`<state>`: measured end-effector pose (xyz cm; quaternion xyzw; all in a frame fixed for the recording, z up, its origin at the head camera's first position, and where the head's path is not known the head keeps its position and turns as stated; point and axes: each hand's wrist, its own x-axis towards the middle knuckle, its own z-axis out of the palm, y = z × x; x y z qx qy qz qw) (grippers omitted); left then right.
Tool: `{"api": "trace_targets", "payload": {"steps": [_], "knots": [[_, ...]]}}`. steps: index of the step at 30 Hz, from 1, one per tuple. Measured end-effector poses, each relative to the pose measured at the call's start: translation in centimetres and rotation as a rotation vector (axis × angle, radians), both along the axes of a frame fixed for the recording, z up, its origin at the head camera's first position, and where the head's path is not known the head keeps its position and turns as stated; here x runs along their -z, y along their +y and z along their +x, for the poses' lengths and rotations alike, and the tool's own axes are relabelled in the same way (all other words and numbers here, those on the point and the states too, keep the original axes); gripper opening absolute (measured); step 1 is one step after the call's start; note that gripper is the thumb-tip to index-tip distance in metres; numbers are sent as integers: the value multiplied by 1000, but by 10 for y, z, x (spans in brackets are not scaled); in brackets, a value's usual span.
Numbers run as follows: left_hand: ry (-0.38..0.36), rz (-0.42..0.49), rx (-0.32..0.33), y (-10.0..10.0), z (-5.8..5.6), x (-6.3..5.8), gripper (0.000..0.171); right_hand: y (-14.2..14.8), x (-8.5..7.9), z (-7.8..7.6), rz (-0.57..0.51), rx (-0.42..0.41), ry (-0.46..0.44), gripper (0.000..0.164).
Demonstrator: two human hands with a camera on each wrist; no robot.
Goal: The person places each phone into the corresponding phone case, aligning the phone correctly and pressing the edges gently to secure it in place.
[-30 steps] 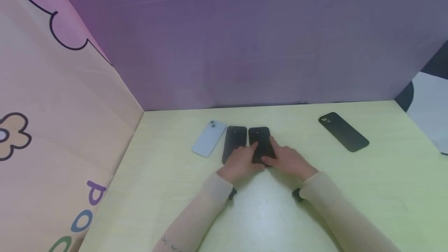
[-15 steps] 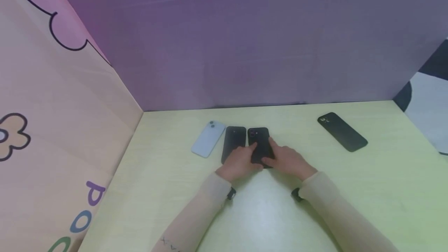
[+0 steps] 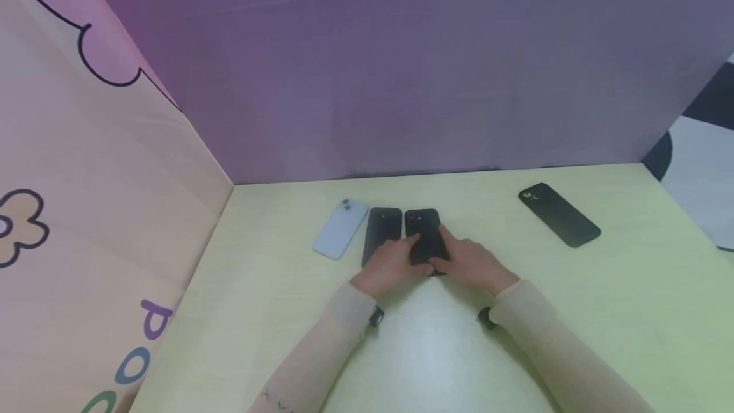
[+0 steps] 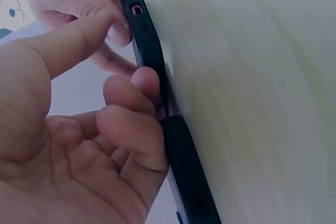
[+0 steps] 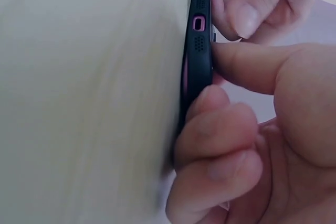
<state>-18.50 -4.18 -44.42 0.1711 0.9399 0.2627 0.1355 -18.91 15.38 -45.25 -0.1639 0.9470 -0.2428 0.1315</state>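
Observation:
A smartphone in a black case [image 3: 429, 234] lies back up near the middle of the table. My left hand [image 3: 390, 266] grips its left side, and its curled fingers [image 4: 128, 121] reach the edge in the left wrist view. On the other side my right hand [image 3: 473, 263] holds the right edge, thumb on the back and fingers [image 5: 215, 135] curled against the side. In the right wrist view the phone's bottom edge [image 5: 200, 51] shows a pink-rimmed port, and a pink strip peeks out under the case. Just left lies a second dark phone [image 3: 383, 228], partly covered by my left hand.
A pale blue phone [image 3: 341, 228] lies tilted at the left. Over to the right rests a black phone case [image 3: 559, 215] with a camera cutout. The light wooden table [image 3: 424, 349] ends at a purple backdrop [image 3: 401, 81] behind and a printed panel [image 3: 115, 177] at left.
Both hands keep their hold on the cased phone with barely any movement. The whole view has shifted slightly; the other phones and the case stay put.

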Motion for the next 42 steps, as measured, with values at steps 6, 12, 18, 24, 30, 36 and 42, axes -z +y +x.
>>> {"api": "trace_targets", "payload": {"steps": [6, 12, 18, 24, 30, 36, 42], "knots": [[-3, 19, -4, -1, -1, 1, 75, 2, -1, -1, -28, -15, -13, 86], [5, 58, 11, -7, -5, -4, 64, 5, -3, -3, -57, -12, -46, 81], [12, 134, -47, -18, -13, -8, 51, 10, -7, -8, -43, 50, -102, 73], [64, 122, -92, -29, -20, -15, 47, 22, -12, -14, -27, 91, -122, 68], [92, 106, -153, -44, -27, -18, 43, 38, -20, -19, -29, 104, -88, 60], [100, 145, -262, -63, -34, -18, 40, 53, -28, -22, -50, 153, -63, 56], [109, 147, -362, -78, -40, -16, 39, 64, -32, -25, -124, 219, 42, 45]]}}
